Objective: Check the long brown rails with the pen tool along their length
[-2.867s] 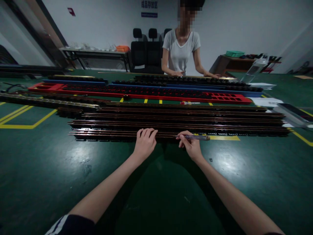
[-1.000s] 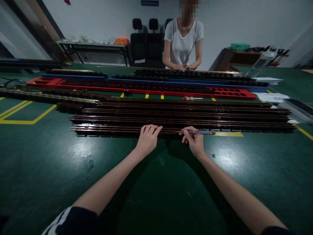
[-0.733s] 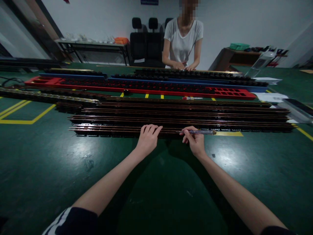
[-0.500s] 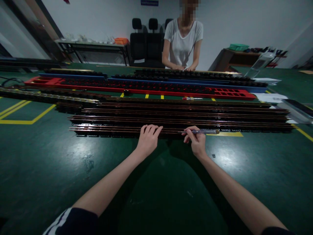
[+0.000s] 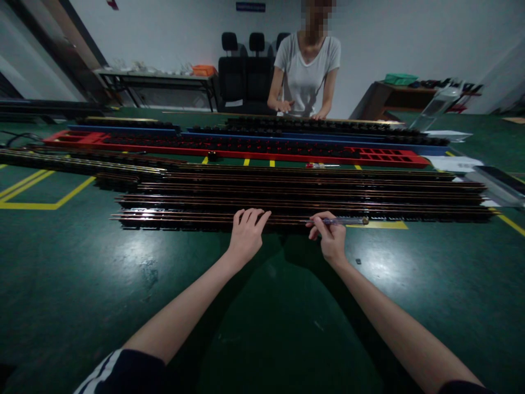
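Observation:
Long dark strips with copper-coloured rails (image 5: pixel 311 189) lie side by side across the table. My left hand (image 5: pixel 247 235) rests on the nearest strip (image 5: pixel 184 219), its fingers spread and bent over the top. To its right, my right hand (image 5: pixel 330 235) is closed around a slim screwdriver (image 5: pixel 346 220) with a translucent handle. The shaft points left, along the nearest strip; whether its tip touches the strip I cannot tell. Behind the strips lies another screwdriver (image 5: pixel 322 165) with a red part on its handle.
A long red tray (image 5: pixel 241 153) and blue rails (image 5: pixel 369 143) holding dark parts stand beyond the strips. A co-worker (image 5: pixel 307 71) is across the table. At the right are papers (image 5: pixel 451 163), a dark flat device (image 5: pixel 500 180) and a clear bottle (image 5: pixel 441 101).
My left hand and the nearest strip have shifted slightly left. My right hand is almost still. Across the table, the co-worker's hands have moved apart, one of them lifting.

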A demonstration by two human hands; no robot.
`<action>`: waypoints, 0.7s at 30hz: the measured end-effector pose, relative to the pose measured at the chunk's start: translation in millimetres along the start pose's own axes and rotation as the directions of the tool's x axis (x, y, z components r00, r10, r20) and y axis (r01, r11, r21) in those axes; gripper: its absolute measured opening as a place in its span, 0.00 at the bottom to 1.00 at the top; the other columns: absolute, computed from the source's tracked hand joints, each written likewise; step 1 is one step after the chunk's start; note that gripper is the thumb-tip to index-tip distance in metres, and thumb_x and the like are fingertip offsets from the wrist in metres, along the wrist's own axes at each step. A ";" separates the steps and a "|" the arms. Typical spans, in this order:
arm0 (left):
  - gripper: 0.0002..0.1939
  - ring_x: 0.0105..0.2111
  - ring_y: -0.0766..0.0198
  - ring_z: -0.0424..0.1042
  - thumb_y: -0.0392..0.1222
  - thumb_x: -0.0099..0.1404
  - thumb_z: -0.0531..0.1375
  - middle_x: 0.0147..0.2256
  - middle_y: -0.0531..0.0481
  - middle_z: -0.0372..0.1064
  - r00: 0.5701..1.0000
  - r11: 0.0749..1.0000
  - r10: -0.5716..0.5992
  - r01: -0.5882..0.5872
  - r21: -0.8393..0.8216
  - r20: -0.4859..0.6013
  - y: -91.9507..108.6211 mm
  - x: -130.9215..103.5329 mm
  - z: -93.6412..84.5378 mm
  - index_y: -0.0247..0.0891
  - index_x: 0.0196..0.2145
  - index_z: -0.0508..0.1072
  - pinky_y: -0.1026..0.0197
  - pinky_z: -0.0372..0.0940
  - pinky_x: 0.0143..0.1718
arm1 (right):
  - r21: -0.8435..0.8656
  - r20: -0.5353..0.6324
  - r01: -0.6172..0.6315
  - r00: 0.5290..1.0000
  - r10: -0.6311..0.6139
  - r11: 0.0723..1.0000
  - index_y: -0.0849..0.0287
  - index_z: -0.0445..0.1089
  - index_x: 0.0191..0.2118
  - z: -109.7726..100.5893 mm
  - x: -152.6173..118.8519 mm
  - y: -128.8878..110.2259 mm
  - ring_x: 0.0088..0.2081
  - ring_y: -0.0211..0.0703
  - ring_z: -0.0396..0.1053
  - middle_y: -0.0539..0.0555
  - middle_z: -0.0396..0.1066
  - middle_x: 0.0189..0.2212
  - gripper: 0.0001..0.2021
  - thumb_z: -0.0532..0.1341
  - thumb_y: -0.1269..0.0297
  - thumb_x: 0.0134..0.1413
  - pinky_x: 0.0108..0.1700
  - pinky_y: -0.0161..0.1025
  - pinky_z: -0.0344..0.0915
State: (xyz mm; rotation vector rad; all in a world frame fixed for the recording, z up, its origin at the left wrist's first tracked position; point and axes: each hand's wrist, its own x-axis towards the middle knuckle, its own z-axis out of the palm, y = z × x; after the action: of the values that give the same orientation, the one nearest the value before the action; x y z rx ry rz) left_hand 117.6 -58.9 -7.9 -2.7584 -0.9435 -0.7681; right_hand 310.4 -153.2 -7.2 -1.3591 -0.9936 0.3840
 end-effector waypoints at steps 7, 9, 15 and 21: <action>0.27 0.52 0.55 0.65 0.21 0.59 0.46 0.49 0.42 0.68 0.999 0.997 0.038 -0.036 -0.061 0.031 -3.1 0.1 2.5 0.35 0.53 0.67 0.48 0.57 0.54 | 0.022 -0.104 0.000 0.995 0.002 1.000 0.59 0.67 0.27 -1.8 0.7 1.5 0.13 0.32 0.63 0.48 0.69 0.17 0.09 0.58 0.61 0.53 0.16 0.31 0.58; 0.26 0.52 0.55 0.65 0.22 0.60 0.46 0.49 0.42 0.68 0.999 0.997 0.035 -0.033 -0.071 0.038 -3.9 0.0 2.8 0.34 0.53 0.67 0.48 0.58 0.53 | 0.034 -0.139 0.003 0.990 0.002 0.999 0.59 0.67 0.26 -2.1 0.8 1.5 0.13 0.32 0.62 0.48 0.69 0.17 0.08 0.59 0.62 0.52 0.15 0.30 0.56; 0.25 0.51 0.55 0.65 0.23 0.61 0.46 0.49 0.41 0.68 0.999 0.997 0.029 -0.026 -0.077 0.040 -4.2 0.2 2.8 0.33 0.53 0.67 0.48 0.58 0.54 | 0.074 -0.202 0.017 0.979 -0.002 0.997 0.60 0.67 0.25 -2.0 1.0 1.7 0.13 0.32 0.62 0.47 0.67 0.16 0.08 0.59 0.62 0.51 0.14 0.29 0.54; 0.24 0.51 0.55 0.65 0.24 0.61 0.47 0.49 0.41 0.68 0.999 0.996 0.026 -0.022 -0.083 0.047 -3.8 0.3 1.8 0.33 0.53 0.68 0.48 0.57 0.54 | 0.065 -0.160 -0.001 0.987 0.012 0.998 0.60 0.66 0.24 -2.7 4.2 2.0 0.13 0.32 0.61 0.46 0.67 0.15 0.08 0.59 0.62 0.50 0.14 0.29 0.55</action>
State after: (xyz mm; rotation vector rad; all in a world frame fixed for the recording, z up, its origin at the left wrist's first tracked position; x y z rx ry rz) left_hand 116.3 -55.2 -9.4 -2.8664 -0.9050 -0.7562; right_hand 315.5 -151.3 -7.2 -1.3137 -0.8374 0.3040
